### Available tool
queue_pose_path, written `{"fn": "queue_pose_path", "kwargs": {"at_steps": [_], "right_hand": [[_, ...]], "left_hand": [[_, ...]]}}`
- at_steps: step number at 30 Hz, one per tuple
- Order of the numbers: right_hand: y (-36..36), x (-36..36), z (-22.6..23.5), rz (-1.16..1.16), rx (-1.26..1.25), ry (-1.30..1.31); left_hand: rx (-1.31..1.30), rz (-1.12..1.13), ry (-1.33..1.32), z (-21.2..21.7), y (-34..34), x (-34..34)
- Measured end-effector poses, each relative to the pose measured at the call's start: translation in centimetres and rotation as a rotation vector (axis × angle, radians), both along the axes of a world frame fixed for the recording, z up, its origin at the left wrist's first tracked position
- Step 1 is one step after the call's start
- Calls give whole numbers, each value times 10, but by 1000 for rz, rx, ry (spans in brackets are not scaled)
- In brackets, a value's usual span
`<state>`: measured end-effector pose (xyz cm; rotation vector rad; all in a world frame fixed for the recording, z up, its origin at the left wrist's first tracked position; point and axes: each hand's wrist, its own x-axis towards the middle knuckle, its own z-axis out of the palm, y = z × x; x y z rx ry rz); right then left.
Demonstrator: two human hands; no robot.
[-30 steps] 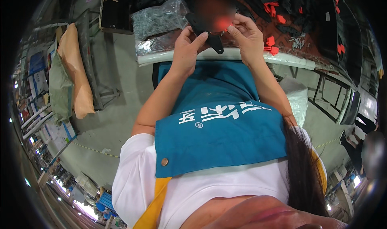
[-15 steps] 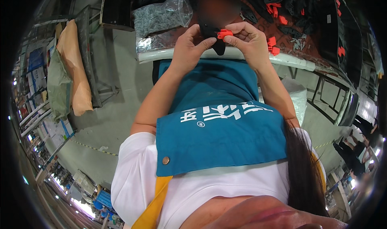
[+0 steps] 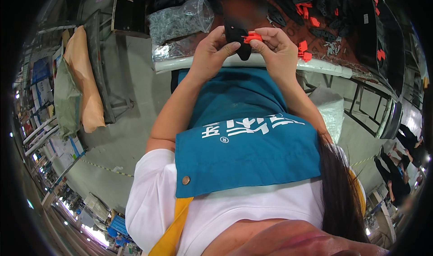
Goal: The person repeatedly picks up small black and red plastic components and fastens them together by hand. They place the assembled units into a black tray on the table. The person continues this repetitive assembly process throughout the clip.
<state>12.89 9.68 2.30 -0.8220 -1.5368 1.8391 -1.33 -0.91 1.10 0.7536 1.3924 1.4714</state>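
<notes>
Over the near edge of the table, my left hand (image 3: pixel 214 53) is closed on a flat black plastic part (image 3: pixel 236 38), thumb on its face. The part stands roughly upright, its narrow rounded end pointing toward me. My right hand (image 3: pixel 276 48) pinches a small red plastic piece (image 3: pixel 252 36) between thumb and forefinger. The red piece touches the right edge of the black part; whether it sits inside a slot there I cannot tell. Several more red pieces (image 3: pixel 303 51) lie on the table just right of my right hand.
A clear bag of small metal hardware (image 3: pixel 180 21) lies on the table at left. Loose screws (image 3: pixel 333 47) and black parts (image 3: pixel 277 16) are spread at right. A black bin (image 3: pixel 381 35) borders the right side. A white wrapped roll (image 3: pixel 324 69) lines the table's front edge.
The black part has turned slightly in my left hand, and more of its face shows. My right hand has shifted a little left with the red piece.
</notes>
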Motion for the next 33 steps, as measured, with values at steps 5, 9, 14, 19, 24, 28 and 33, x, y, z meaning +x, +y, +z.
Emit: {"fn": "queue_pose_path", "kwargs": {"at_steps": [5,9,14,19,24,28,33], "right_hand": [[-3,-1,0,-12,-34,15],[0,0,-3,25,-64,6],[1,-1,-3,72,-92,-5],[-10,-5,-6,55,-18,-10],[-8,-10,-20,23,190,-162],[-12,-5,-26,23,806,-470],[0,9,-45,61,1046,-447]], "left_hand": [[22,27,-12,-1,-1,3],[18,17,-29,-4,-1,3],[27,-11,-89,-8,-4,1],[19,-22,-114,-14,-4,7],[8,202,-388,-18,5,27],[-20,271,-656,-26,6,29],[-105,167,-731,-37,0,44]]}}
